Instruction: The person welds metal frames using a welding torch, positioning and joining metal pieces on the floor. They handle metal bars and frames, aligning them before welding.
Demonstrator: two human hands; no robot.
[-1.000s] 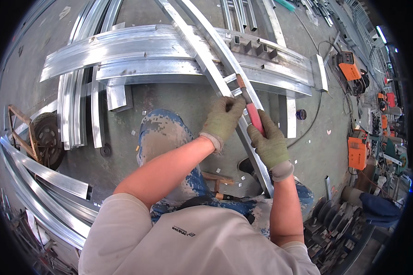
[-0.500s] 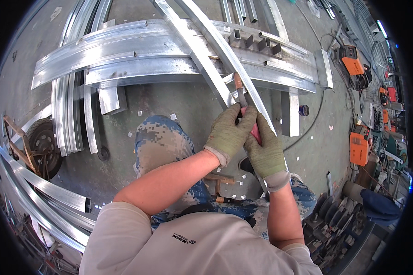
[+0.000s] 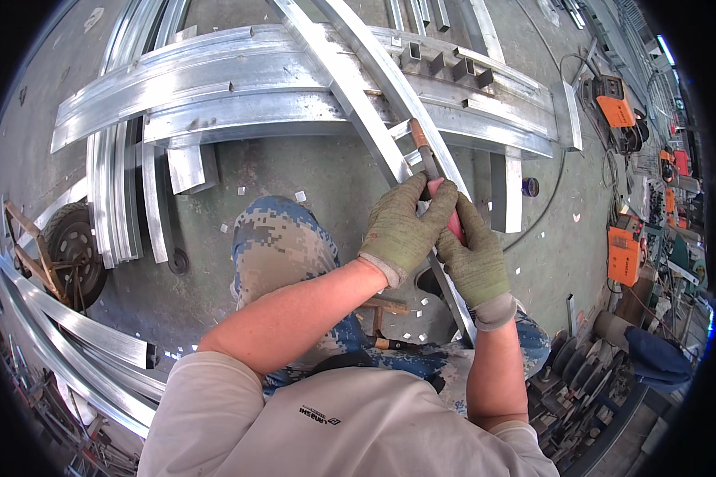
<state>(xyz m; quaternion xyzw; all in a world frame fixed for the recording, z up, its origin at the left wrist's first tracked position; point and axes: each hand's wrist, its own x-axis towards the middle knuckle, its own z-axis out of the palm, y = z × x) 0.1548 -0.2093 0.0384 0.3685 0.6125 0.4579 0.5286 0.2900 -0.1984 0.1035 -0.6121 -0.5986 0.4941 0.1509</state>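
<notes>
A welding torch (image 3: 427,159) with a copper-coloured nozzle, dark bent neck and red handle is gripped in both hands. My left hand (image 3: 402,229), in a green work glove, wraps the front of the handle with its fingers closed. Just behind and to the right, my gloved right hand (image 3: 479,258) closes around the rear of the handle. The nozzle points away from me, over the gap between the left steel rail (image 3: 356,107) and the right steel rail (image 3: 414,91). Short crosspieces join these rails near the nozzle. My hands partly hide the near ends.
Broad steel channels (image 3: 247,115) lie crosswise beneath the rails, with short square tube offcuts (image 3: 463,70) on them. Orange welding machines (image 3: 612,107) and cables stand at right. A wheel (image 3: 75,256) and long profiles (image 3: 95,326) are at left. My camouflage-clad knee (image 3: 282,238) is close by.
Both hands and the torch have shifted slightly right and a little toward me. The nozzle has tilted more to the left. Both hands keep their hold on the torch.
</notes>
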